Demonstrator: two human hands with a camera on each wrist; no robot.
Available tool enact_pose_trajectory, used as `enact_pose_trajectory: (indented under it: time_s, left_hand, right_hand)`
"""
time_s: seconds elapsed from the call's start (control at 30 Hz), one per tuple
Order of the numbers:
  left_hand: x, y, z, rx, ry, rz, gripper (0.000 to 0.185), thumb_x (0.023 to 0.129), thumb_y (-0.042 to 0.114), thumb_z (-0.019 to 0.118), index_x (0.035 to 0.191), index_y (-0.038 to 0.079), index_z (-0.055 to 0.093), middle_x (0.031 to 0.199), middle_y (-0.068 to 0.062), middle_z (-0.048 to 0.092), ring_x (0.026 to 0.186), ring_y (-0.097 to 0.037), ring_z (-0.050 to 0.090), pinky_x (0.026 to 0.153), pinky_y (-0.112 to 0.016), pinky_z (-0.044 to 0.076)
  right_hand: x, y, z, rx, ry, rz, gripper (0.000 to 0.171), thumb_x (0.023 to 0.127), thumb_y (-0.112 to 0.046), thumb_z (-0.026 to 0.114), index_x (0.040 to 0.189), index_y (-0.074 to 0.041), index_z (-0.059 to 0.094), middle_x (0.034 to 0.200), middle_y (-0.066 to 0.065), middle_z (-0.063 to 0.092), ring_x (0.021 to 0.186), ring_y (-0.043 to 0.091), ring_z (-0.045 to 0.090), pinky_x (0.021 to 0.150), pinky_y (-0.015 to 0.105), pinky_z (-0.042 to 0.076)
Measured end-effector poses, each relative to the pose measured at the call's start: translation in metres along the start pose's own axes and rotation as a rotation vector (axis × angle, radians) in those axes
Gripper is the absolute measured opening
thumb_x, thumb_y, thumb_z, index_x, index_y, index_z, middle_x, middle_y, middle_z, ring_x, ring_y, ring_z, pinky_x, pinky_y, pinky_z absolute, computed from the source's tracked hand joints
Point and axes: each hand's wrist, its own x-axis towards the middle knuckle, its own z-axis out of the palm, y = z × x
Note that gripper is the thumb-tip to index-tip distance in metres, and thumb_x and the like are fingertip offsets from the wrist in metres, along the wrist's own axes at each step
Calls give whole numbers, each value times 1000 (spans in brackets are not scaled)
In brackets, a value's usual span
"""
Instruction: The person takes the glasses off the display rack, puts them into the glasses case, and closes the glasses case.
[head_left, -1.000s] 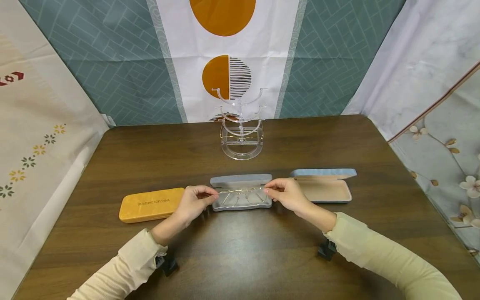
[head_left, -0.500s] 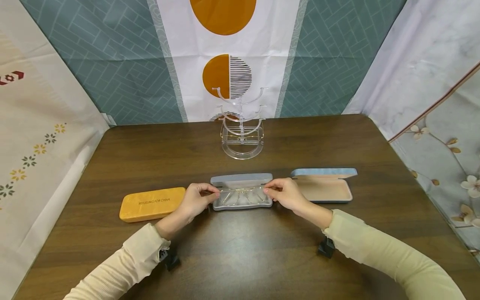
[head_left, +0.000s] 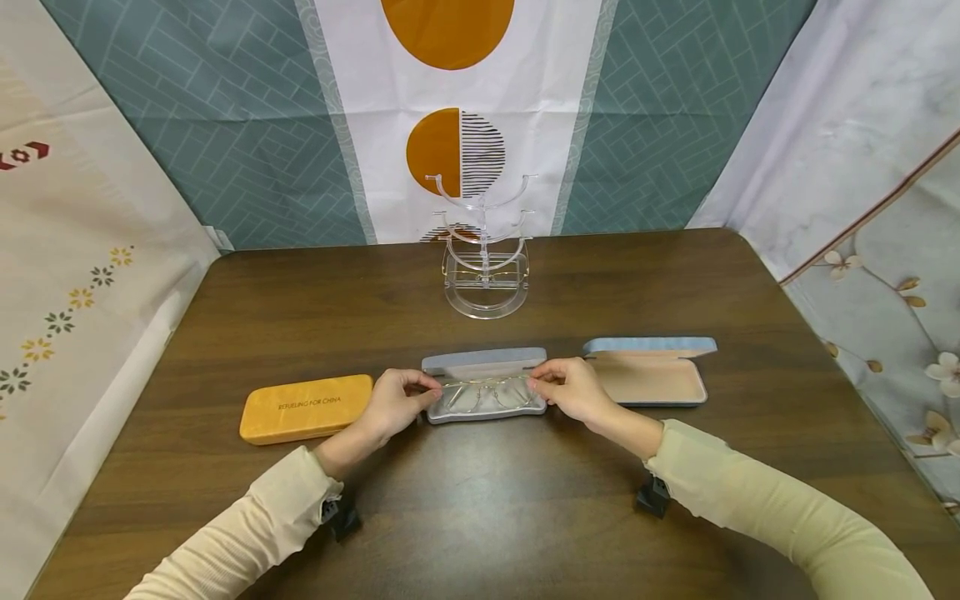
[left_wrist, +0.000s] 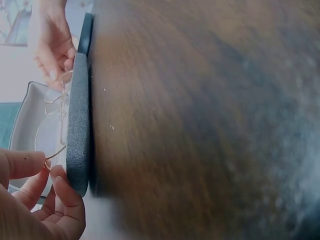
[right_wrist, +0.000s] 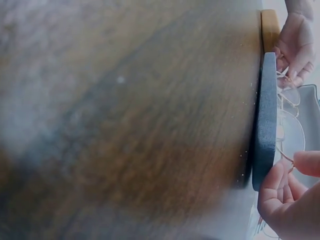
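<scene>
A pair of thin gold-rimmed eyeglasses (head_left: 491,384) is held over an open grey glasses case (head_left: 487,416), whose lid (head_left: 483,359) stands raised behind. My left hand (head_left: 396,406) pinches the left end of the frame between thumb and fingers. At the opposite end, my right hand (head_left: 576,389) pinches the frame likewise. In the left wrist view the eyeglasses (left_wrist: 62,115) sit behind the grey case's front wall (left_wrist: 78,125), which hides part of them. Whether they touch the case's inside I cannot tell.
To the left lies a yellow glasses case (head_left: 303,408), closed. A blue glasses case (head_left: 645,382) stands open at the right, beige inside. Farther back is a clear tiered display stand (head_left: 486,312), with what looks like a gold frame low on it.
Both hands keep their pinch on the eyeglasses. The left hand has shifted slightly right, and the lenses have tilted a little. The cases and stand have stayed put.
</scene>
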Motion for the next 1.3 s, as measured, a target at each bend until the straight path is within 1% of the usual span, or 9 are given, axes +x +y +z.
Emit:
enact_pose_trajectory:
  time_s: [0.27, 0.47, 0.63, 0.7, 0.8, 0.9, 1.03, 1.13, 1.3]
  left_hand:
    - [1, -1, 0, 48, 10, 63, 7, 78, -2, 66, 84, -3, 70, 75, -8, 63, 43, -5, 41, 39, -19, 34]
    - [1, 0, 0, 103, 15, 73, 11, 78, -4, 64, 87, -4, 70, 81, -11, 65, 44, -5, 42, 40, -19, 36]
    - [0, 1, -2, 112, -8, 74, 17, 78, -7, 62, 93, -6, 69, 89, -15, 65, 49, -7, 44, 41, -20, 37]
    - [-1, 2, -4, 89, -26, 67, 18, 79, -6, 61, 96, -6, 68, 89, -16, 65, 49, -9, 46, 41, -20, 38]
    - [-2, 2, -7, 33, -50, 53, 19, 81, -4, 60, 98, -6, 67, 85, -16, 64, 47, -15, 50, 40, -22, 40]
    - [-4, 3, -10, -38, -73, 40, 19, 83, -3, 60, 101, -6, 65, 81, -17, 64, 46, -24, 53, 40, -28, 43]
    - [-7, 5, -14, -85, -86, 55, 21, 84, 0, 59, 102, -9, 63, 83, -20, 64, 50, -29, 56, 43, -35, 47]
    - [-9, 6, -16, -88, -72, 62, 22, 83, 1, 61, 101, -10, 63, 85, -21, 64, 58, -27, 58, 47, -33, 48]
    - [-10, 8, -20, -64, -33, 55, 21, 82, 4, 65, 98, -9, 63, 82, -17, 65, 67, -25, 61, 50, -24, 46]
  right_hand:
    - [0, 1, -1, -25, -12, 6, 17, 83, -3, 63, 96, 9, 66, 77, 12, 65, 55, 14, 54, 46, 25, 45]
    - [-1, -1, -2, -38, -17, 12, 20, 82, -1, 63, 99, 9, 66, 79, 11, 65, 56, 14, 55, 44, 23, 44]
    - [-2, -2, -4, -37, -30, 20, 22, 81, 0, 63, 101, 8, 65, 83, 13, 66, 58, 16, 57, 47, 25, 46]
    - [-3, -1, -4, -35, -35, 25, 22, 82, 0, 63, 102, 8, 65, 83, 13, 66, 59, 16, 57, 49, 26, 47]
    - [-3, 1, -4, -22, -35, 30, 22, 82, 0, 63, 102, 8, 65, 84, 14, 66, 59, 16, 57, 51, 28, 49]
    - [-3, 3, -5, 3, -24, 32, 22, 81, 1, 63, 101, 9, 65, 83, 14, 66, 60, 16, 57, 53, 30, 50]
    - [-4, 3, -7, 31, -3, 40, 20, 81, 1, 63, 99, 8, 66, 82, 13, 66, 63, 17, 59, 57, 30, 52]
    - [-5, 1, -9, 53, 4, 47, 20, 81, 0, 63, 98, 8, 65, 82, 12, 67, 67, 21, 60, 60, 31, 52]
    - [-8, -3, -11, 79, 20, 50, 21, 81, -4, 65, 98, 9, 62, 83, 9, 65, 70, 25, 60, 62, 35, 52]
